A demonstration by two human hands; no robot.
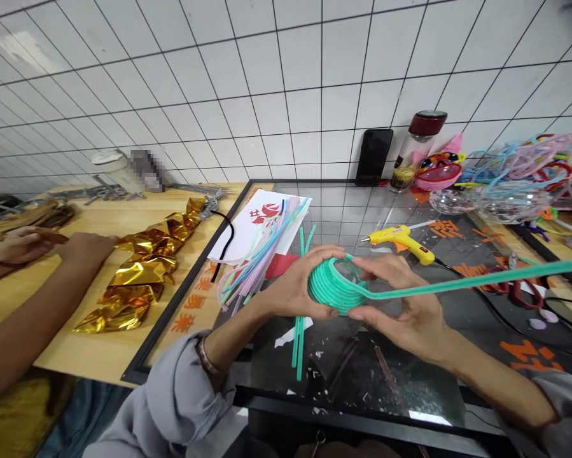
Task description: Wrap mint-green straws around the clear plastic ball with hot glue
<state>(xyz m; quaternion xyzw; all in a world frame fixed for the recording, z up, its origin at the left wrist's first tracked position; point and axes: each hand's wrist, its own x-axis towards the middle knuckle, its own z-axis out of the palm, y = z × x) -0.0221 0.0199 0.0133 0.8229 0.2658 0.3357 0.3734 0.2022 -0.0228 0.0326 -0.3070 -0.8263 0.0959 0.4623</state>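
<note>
One half-curled left hand (292, 287) and a half-curled right hand (414, 308) grip the coil (331, 289), nearer than the glue gun (404, 240) and left of it. The coil opens upward; its tail (467, 282) stretches right, past the glue gun.

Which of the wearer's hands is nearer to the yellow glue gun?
The right hand: it is just on the near side of the yellow glue gun. The left hand is farther off, to the left, across the green coil.
</note>
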